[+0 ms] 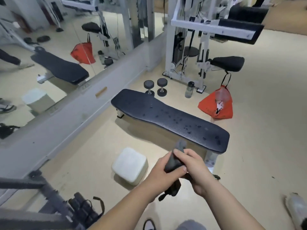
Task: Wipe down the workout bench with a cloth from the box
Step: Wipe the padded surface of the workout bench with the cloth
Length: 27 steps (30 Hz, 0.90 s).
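Nearest the body, both hands hold the dark cloth (pixel 172 164): the left hand (pixel 160 173) is curled round its middle and the right hand (pixel 195 168) pinches it from above, with a loose end dangling below. It looks soft, light and limp, so bunching it into one palm should serve best. Just beyond sits the white box (pixel 129 165). Farther off, the bench (pixel 166 117) is not yet wiped, its black pad dotted with droplets (pixel 176 121).

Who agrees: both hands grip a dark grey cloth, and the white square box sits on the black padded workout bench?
No: the head view shows the white square box on the floor beside the black padded workout bench. Left hand and right hand do grip the dark grey cloth.
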{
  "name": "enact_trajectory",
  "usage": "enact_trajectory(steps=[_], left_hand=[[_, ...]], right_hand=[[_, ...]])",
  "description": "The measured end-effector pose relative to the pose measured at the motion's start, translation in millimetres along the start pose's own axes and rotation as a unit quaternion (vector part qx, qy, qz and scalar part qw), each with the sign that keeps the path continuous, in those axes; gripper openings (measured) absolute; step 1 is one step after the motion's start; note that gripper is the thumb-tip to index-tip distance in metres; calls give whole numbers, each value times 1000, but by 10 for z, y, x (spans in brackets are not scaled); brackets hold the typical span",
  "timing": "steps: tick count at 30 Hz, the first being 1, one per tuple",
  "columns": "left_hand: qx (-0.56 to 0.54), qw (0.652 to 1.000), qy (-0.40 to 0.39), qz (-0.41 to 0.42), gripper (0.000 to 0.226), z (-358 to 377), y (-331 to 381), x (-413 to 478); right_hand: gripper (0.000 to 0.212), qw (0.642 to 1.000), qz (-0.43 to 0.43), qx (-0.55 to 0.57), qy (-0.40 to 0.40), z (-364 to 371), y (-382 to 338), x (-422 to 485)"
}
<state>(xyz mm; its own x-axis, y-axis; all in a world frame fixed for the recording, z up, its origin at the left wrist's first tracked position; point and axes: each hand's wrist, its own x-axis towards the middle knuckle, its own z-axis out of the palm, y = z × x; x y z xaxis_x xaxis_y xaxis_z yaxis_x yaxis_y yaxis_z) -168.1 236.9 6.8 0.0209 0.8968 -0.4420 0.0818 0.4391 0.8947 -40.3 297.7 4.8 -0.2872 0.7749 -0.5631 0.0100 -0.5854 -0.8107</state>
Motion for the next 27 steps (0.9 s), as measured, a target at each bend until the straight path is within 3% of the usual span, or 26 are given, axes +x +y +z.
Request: enact_trajectory(steps=[3, 7, 9, 15, 22, 27], left_hand=[[0, 1000, -9, -12, 34, -75, 283, 648], [-8, 999, -15, -33, 17, -157, 525, 1591], [-16, 999, -6, -48, 20, -200, 624, 2096], [-99, 982, 109, -122, 44, -526, 929, 3181], [-160, 953, 228, -115, 65, -1343, 1275, 3875], [-147, 970, 157, -111, 25, -1918, 1361, 4329]], right_hand=[[31, 1000, 13, 6, 2, -177, -349, 534], [22, 1000, 24, 1, 8, -465, -676, 1391], [20, 1000, 28, 0, 3, -583, -852, 1909], [17, 997, 58, -8, -45, -603, -1484, 3089], [33, 996, 71, -31, -40, -316, -2160, 3988], [50, 990, 69, -78, -93, 174, -2418, 4485]])
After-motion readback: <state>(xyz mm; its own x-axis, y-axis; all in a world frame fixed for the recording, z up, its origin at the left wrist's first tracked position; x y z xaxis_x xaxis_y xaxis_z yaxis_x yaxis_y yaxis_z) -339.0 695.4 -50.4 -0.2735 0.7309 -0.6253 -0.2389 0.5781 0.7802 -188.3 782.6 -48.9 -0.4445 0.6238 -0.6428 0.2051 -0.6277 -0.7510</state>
